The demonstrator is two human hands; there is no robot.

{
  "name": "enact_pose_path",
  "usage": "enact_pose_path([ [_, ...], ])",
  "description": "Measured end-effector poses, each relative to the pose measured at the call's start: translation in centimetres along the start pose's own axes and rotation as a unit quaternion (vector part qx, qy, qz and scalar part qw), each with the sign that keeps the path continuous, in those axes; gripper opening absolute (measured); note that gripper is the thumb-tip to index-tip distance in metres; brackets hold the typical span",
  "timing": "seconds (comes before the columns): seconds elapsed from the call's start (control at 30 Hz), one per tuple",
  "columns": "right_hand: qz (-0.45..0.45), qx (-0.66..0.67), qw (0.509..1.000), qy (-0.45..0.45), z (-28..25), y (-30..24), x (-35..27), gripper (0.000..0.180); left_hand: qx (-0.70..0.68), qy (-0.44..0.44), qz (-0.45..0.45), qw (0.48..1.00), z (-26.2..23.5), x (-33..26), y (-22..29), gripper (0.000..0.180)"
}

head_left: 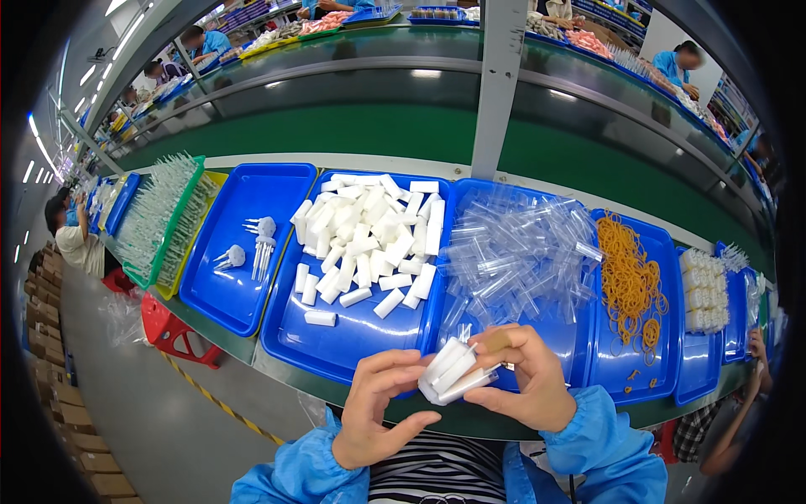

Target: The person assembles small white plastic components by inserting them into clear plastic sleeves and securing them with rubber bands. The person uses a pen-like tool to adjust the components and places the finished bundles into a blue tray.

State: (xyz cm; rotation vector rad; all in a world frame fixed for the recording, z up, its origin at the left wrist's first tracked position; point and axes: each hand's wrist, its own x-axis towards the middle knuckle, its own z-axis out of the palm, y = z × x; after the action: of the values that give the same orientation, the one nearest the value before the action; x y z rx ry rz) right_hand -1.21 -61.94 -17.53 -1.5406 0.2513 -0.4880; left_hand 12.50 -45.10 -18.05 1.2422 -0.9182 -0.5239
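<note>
Bright blue shallow plastic trays hold white rectangular foam-like blocks, colourless clear plastic tubes and orange rubber bands; a green-rimmed tray and a yellow one stand at the left. The long conveyor belt is dark green, the floor stool red, the floor line striped yellow and black. Sleeves are light blue over a black-and-white striped shirt.

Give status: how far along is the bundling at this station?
Done: a few banded bundles sit in the far right tray. In hand: left hand and right hand grip a cluster of white tubes. Left: heaps of white tubes, clear sleeves and rubber bands.
</note>
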Motion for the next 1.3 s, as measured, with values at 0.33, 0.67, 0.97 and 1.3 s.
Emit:
enact_pose_path([
  [0.33,-0.065,-0.114,0.99,-0.044,-0.4,-0.5,0.5,0.036,0.029,-0.094,-0.02,0.995,-1.7,-0.5,-0.1,0.052],
  [0.67,-0.096,-0.197,0.974,-0.05,-0.6,-1.3,2.8,0.035,-0.095,-0.032,-0.092,0.991,-2.7,0.3,-0.1,0.046],
  [0.97,-0.209,-0.656,0.693,-0.213,-1.2,0.3,2.9,0.024,-0.053,0.008,-0.122,0.991,-2.5,0.2,0.1,0.04],
  [1.3,0.023,0.051,0.994,0.096,1.3,-1.5,2.1,0.037,-0.053,0.02,-0.096,0.994,-0.6,-0.3,-0.4,0.028],
])
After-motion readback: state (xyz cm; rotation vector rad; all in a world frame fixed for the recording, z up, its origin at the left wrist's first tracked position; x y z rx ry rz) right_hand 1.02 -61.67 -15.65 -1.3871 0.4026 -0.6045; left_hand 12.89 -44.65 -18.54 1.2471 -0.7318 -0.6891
